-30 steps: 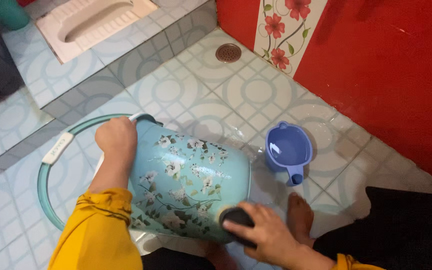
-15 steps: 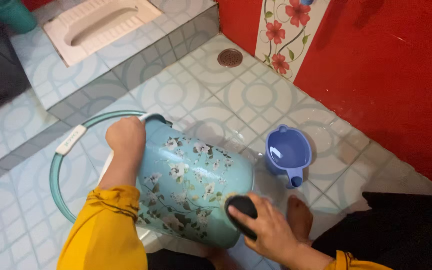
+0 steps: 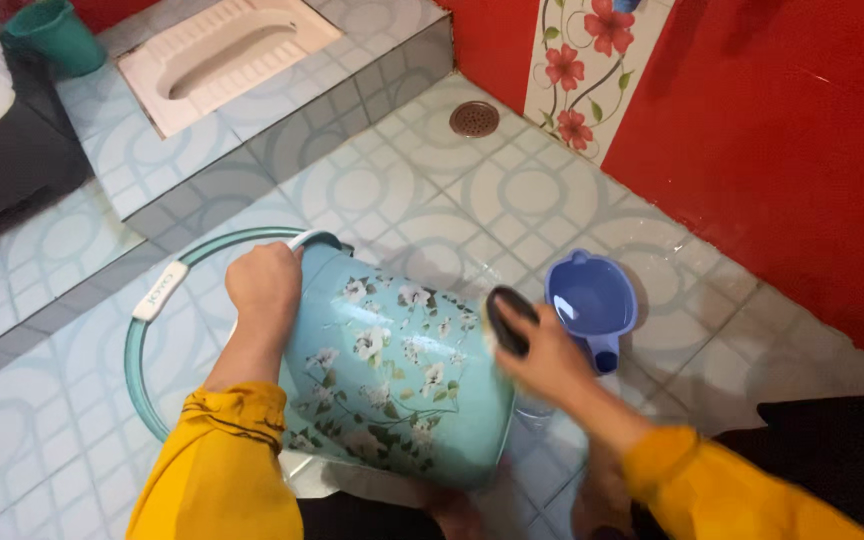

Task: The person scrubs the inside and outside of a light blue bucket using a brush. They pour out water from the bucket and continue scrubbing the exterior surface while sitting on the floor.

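Presently the light-blue floral bucket lies tipped on its side on the wet tiled floor, its mouth turned to the left and its base toward the lower right. The left hand is closed over the bucket's rim near the handle mount, steadying it. The teal bail handle, with a white sleeve on it, arcs out across the floor to the left. The right hand is curled around a dark oval scrub brush, which is pressed against the upper right wall of the bucket.

Judged from its thin wall and gloss, the bucket is light, fairly stiff plastic, not fragile, and likely slippery where wet; the rim and the handle mounts look the surest places to hold, the curved wall the poorest.

Just beside the brush, to the right, stands a small blue dipper. The inside of the bucket faces away and is not visible. Its underside, the brush bristles and the fingertips of both hands are hidden. Any film of soap or water on the wall cannot be made out.
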